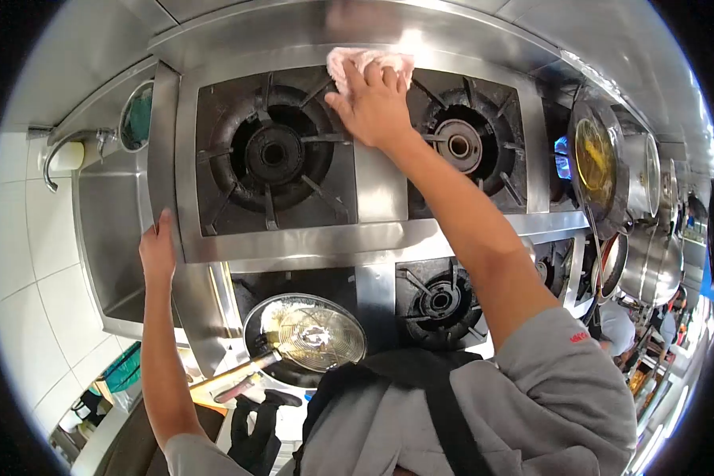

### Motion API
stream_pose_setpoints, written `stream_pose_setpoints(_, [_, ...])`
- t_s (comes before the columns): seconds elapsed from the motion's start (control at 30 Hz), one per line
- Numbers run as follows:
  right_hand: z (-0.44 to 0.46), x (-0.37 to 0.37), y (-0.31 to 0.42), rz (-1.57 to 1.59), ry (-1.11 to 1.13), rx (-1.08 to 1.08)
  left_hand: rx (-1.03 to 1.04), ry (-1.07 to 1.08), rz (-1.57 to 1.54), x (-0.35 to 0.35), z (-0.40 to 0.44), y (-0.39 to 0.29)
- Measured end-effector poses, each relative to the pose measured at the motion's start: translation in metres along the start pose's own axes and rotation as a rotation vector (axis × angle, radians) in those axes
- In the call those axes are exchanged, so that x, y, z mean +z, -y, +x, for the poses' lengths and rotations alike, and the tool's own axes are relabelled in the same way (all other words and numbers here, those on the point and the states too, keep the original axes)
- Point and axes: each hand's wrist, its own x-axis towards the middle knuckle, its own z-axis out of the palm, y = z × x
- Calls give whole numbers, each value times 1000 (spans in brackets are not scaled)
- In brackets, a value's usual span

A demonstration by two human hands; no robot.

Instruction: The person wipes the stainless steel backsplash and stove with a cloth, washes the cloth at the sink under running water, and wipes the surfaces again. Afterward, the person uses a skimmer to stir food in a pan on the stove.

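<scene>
My right hand (377,107) presses a pink-white cloth (397,59) against the back rim of a steel stove (381,190), between two burners. Its fingers are bent over the cloth. Black grates surround the left burner (272,152) and the right burner (458,147), and neither shows a flame. Over at the stove's left side, my left hand (158,252) grips the steel edge, one digit lying along it. The rest of its fingers are partly hidden.
Left of the stove is a steel sink (107,238) with a curved tap (51,163). A pan (266,365) with a wire strainer (317,333) stands on the lower front burners. To the right, a blue flame (562,157) burns near a pan of yellow liquid (593,155).
</scene>
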Motion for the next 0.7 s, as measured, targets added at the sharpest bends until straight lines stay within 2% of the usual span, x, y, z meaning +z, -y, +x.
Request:
stream_pose_setpoints(0.1, [-65,-39,20,73,97,-21,-145,92,89,-5,4,-2])
stream_pose_setpoints(0.2, [-164,-86,51,45,245,-68,-169,127,60,-7,4,-2])
stream_pose_setpoints(0.23, [-194,-105,57,84,356,-89,-147,92,60,-6,2,-3])
stream_pose_setpoints(0.3, [-226,-132,67,157,348,-84,-115,24,70,-3,-3,-1])
stream_pose_setpoints(0.33, [-225,-128,65,137,345,-84,-142,72,77,-4,-2,2])
stream_pose_setpoints(0.47, [-171,-93,48,36,273,-74,-214,206,49,-13,4,-5])
stream_pose_setpoints(0.5, [-146,-76,38,33,167,-96,-227,222,34,-14,1,-8])
stream_pose_setpoints(0.57, [-84,-49,17,-45,59,-120,-188,180,5,-10,-2,-7])
stream_pose_setpoints(0.6, [-54,-32,4,-153,46,-107,-167,158,-6,-10,-2,-9])
stream_pose_setpoints(0.63, [-21,-26,-2,-117,112,-6,-145,156,-24,-10,-4,-14])
stream_pose_setpoints(0.67, [10,0,-17,-199,21,-72,-129,151,-36,-12,-7,-21])
stream_pose_setpoints(0.7, [35,6,-14,-181,41,-15,-118,142,-45,-14,-9,-24])
